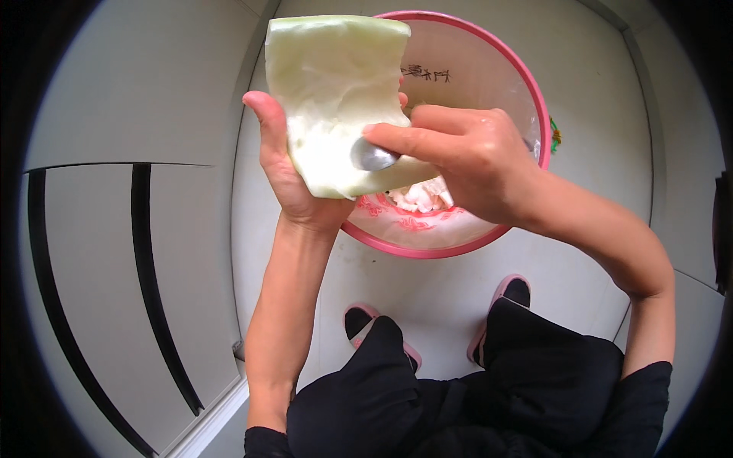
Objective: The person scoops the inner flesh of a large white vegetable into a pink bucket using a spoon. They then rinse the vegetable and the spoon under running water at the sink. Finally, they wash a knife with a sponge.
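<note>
A thick piece of pale green winter melon (338,74) lies across the palm of my left hand (292,177). My left thumb shows along its near left side, and some fingertips peek out past its right edge. My right hand (481,154) grips a metal spoon (375,156), with the index finger stretched over the bowl. The spoon touches the melon's white inner flesh near its lower end; its handle is hidden in my hand. Below both hands, pale scraps of pulp (422,196) sit in a pink-rimmed bin (444,252).
A clear liner with red print (415,223) covers the bin's inside, and dark handwriting marks its wall. Light cabinets with black strip handles (143,240) stand at the left. My slippered feet (361,323) rest on the pale floor (446,292) just before the bin.
</note>
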